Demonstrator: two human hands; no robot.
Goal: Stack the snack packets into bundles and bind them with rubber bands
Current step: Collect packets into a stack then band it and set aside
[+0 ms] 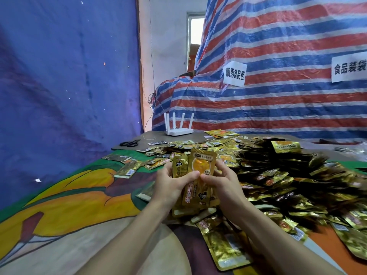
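Early days, I judge: my left hand (170, 188) and right hand (223, 185) each keep a grip curled round a thin stack of packets (201, 171), held upright above the tabletop (83, 197). The loose pile (282, 175) beyond lies unsorted, and I see no bound bundle.

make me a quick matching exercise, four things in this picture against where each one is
Things:
1 scissors
2 router
3 left paper sign
4 stack of packets

Places:
A stuck on the striped tarp
B held in the left hand and right hand
C standing at the table's far edge
D lying flat near the table's left edge

Pairs: 1-D, 2-C, 3-A, 4-B
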